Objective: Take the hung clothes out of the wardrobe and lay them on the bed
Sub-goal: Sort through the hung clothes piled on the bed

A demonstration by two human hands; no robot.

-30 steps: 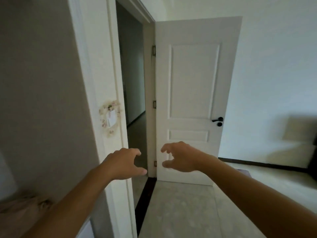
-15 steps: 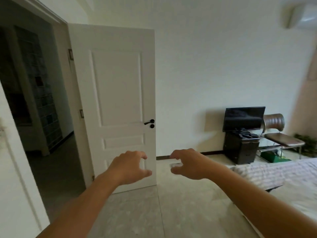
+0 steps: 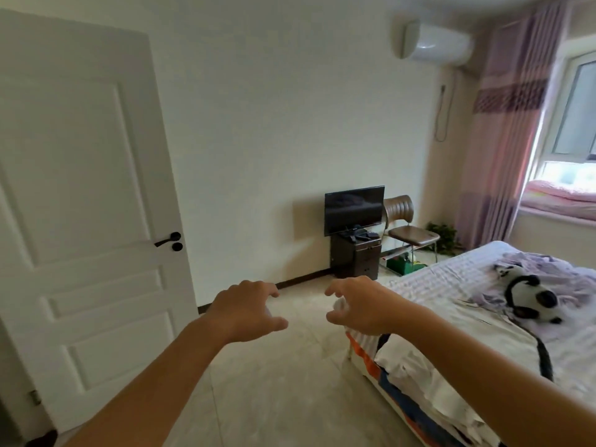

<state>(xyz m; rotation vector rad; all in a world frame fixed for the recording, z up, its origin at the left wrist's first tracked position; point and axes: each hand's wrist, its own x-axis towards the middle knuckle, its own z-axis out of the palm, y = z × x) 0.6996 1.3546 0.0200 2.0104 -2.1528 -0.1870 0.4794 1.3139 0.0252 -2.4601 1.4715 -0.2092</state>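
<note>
Out in front of the camera, both arms were stretched forward over the pale tiled floor (image 3: pixel 264 398), hands side by side with a gap between them. The left hand (image 3: pixel 245 309) had its fingers loosely curled and spread, nothing in its grip. The right hand (image 3: pixel 358 304) looked the same, fingers hooked but apart, holding nothing, and it hovered right over the near corner of the bed (image 3: pixel 451 321).

So the bed sat to the right of both hands, running off toward the lower right edge, the right forearm crossing over its corner. It had a pale striped cover, and a stack of folded bedding with orange and dark bands showed along its near side. A panda plush (image 3: pixel 529 298) lay on crumpled lilac fabric (image 3: pixel 554 269) further up the bed, well apart from the hands. No wardrobe or hanging clothes were anywhere in view, so I can't say where those were.

To the left stood a white panelled door (image 3: pixel 84 195) with a black handle (image 3: pixel 167 241). Against the far wall were a small TV (image 3: pixel 354 209) on a dark cabinet (image 3: pixel 354 258), and a brown chair (image 3: pixel 409 227) just beside them. An air conditioner (image 3: pixel 435 43) hung high on the wall, with pink curtains (image 3: pixel 503 150) and a window (image 3: pixel 577 117) at the right.
</note>
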